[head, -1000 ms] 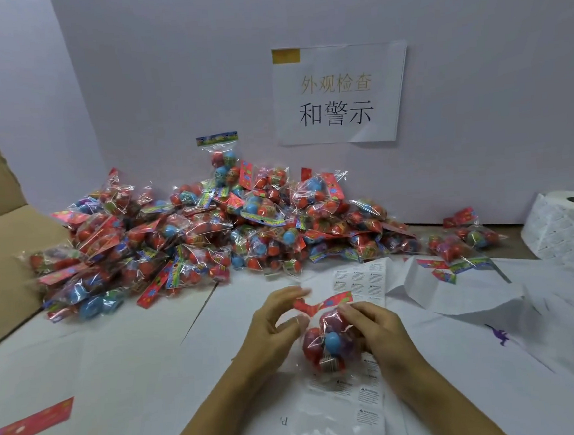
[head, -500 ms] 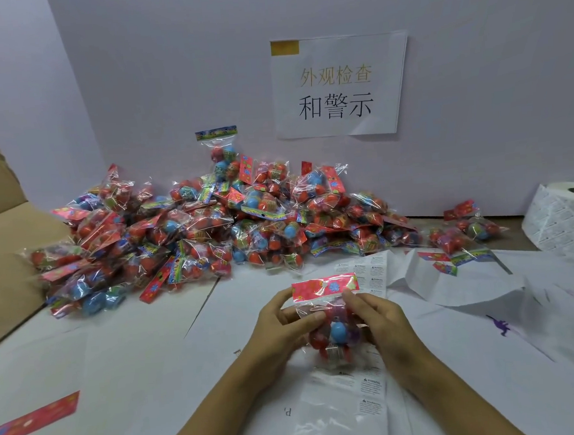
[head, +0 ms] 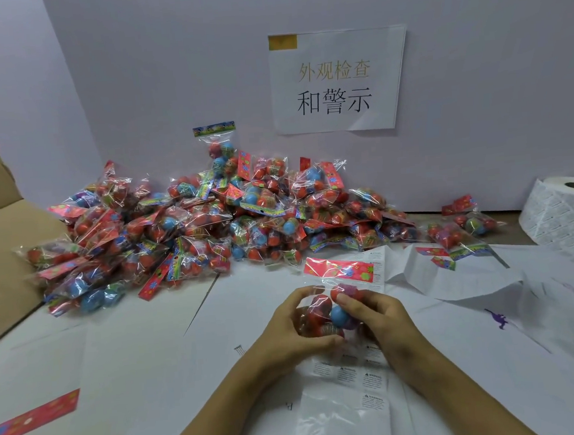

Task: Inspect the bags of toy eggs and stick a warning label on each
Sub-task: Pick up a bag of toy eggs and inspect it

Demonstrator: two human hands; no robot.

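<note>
A paper sign [head: 338, 81] on the back wall reads "外观检查" in gold above "和警示" in black. On the desk [head: 128, 360], the label sheet [head: 360, 378] at 6 o'clock below the hands shows "WARNING" on several stickers; the finer print is unreadable. The left hand [head: 288, 334] and right hand [head: 381, 316] both curl around one bag of toy eggs [head: 327, 312], held near the middle of the desk with its long axis upright and its red header card [head: 339, 269] toward 12 o'clock. The pile of bags [head: 190, 225] lies at 11 o'clock against the wall, a label roll [head: 567, 212] at 2 o'clock.
</note>
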